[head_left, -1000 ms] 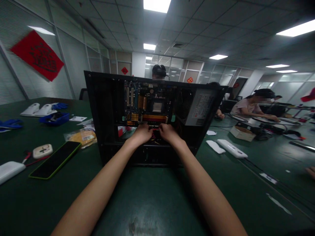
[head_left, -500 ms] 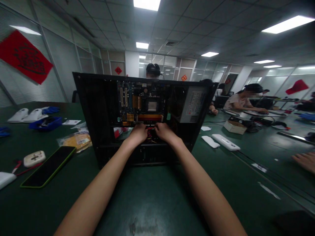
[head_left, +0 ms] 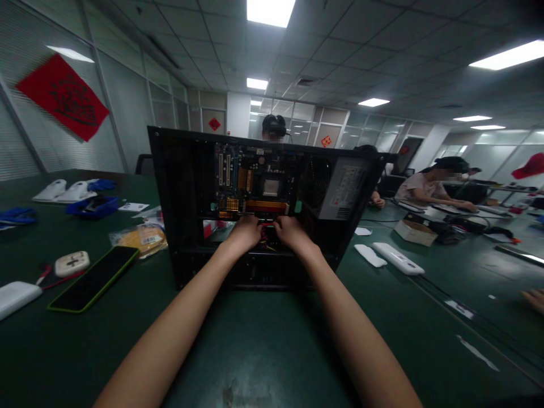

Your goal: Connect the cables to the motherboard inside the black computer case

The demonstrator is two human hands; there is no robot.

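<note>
An open black computer case (head_left: 182, 170) stands in front of me, its inside facing me. Within it I see a motherboard (head_left: 250, 170), with a square CPU socket area (head_left: 272, 187) and orange memory slots (head_left: 266, 207), and a grey power supply (head_left: 341, 190) at the right. Both hands reach into the case at the motherboard's lower edge, just below those slots. My left hand (head_left: 247, 233) and my right hand (head_left: 291, 232) have curled fingers, close together. Thin coloured cables (head_left: 268, 233) show between them. Whatever the fingertips pinch is hidden or too small to name.
On the green table (head_left: 272, 340) at left lie a green-edged phone (head_left: 96, 277), a white controller-like item (head_left: 72, 263), a yellow bagged item (head_left: 147, 239) and a blue tray (head_left: 92, 207). At right are a white power strip (head_left: 398, 258) and a cardboard box (head_left: 414, 231). Co-workers sit beyond.
The whole view has shifted, so the case and surroundings sit slightly further right. Both hands stay at the same place in the case, fingers still curled.
</note>
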